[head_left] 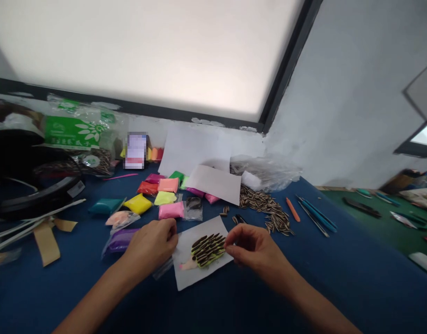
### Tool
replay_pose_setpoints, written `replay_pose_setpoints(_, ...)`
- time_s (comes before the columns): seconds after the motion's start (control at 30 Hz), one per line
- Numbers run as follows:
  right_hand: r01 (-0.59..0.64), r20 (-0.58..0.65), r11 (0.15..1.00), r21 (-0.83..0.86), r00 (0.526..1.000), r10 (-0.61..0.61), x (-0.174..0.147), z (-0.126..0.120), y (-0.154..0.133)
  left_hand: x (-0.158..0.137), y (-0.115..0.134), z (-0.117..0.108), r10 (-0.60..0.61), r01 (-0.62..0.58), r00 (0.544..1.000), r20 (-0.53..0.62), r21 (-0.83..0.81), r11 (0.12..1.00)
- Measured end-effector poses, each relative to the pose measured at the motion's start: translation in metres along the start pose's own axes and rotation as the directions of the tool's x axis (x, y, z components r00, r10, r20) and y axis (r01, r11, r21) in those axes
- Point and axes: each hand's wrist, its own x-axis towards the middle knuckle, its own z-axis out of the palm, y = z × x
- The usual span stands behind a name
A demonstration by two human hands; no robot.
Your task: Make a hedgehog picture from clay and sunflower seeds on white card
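A white sheet of paper (187, 280) lies slightly turned on the blue table. On it is a hedgehog figure (208, 250) with a pale pink snout, a yellow-green clay body and rows of dark sunflower seeds as spines. My left hand (156, 243) rests at the sheet's left edge, its fingers curled closed; whatever may be between them is hidden. At the hedgehog's right edge, my right hand (250, 246) has thumb and forefinger drawn together in a pinch. Anything held there is too small to make out.
A pile of sunflower seeds (265, 206) lies behind my right hand, near an orange tool (293, 209) and blue tweezers (317, 214). Several clay packets (168, 185) lie at back left. A phone (136, 150) stands behind them, beside a green seed bag (77, 132).
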Motion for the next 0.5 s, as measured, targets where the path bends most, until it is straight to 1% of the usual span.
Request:
replay_pose_setpoints(0.07, 0.019, -0.019, 0.999, 0.025, 1.0, -0.019, 0.001, 0.0017, 0.0049, 0.0002, -0.0006, 0.0003, 0.003, -0.003, 1.0, 0.002, -0.003, 1.0)
replay_pose_setpoints(0.17, 0.011, -0.04, 0.998, 0.056, 0.999, -0.009, 0.0014, 0.0027, 0.0099, 0.0009, -0.0013, 0.0004, 0.005, -0.004, 1.0, 0.012, -0.003, 1.0)
replay_pose_setpoints(0.27, -0.002, -0.047, 0.999, 0.042, 0.999, 0.004, -0.0006, 0.0013, 0.0115, 0.0013, -0.0015, 0.0006, -0.003, 0.003, 1.0, 0.019, 0.005, 1.0)
replay_pose_setpoints(0.4, 0.015, -0.054, 1.0, 0.025, 0.998, -0.014, -0.0047, -0.002, 0.0103, 0.0011, -0.0011, 0.0005, 0.001, -0.001, 1.0, 0.023, 0.017, 1.0)
replay_pose_setpoints(0.5, -0.012, -0.048, 1.0, 0.027, 0.999, 0.013, -0.0061, -0.0041, 0.0095, 0.0009, -0.0003, -0.0002, -0.001, 0.001, 0.999, 0.036, 0.016, 1.0)
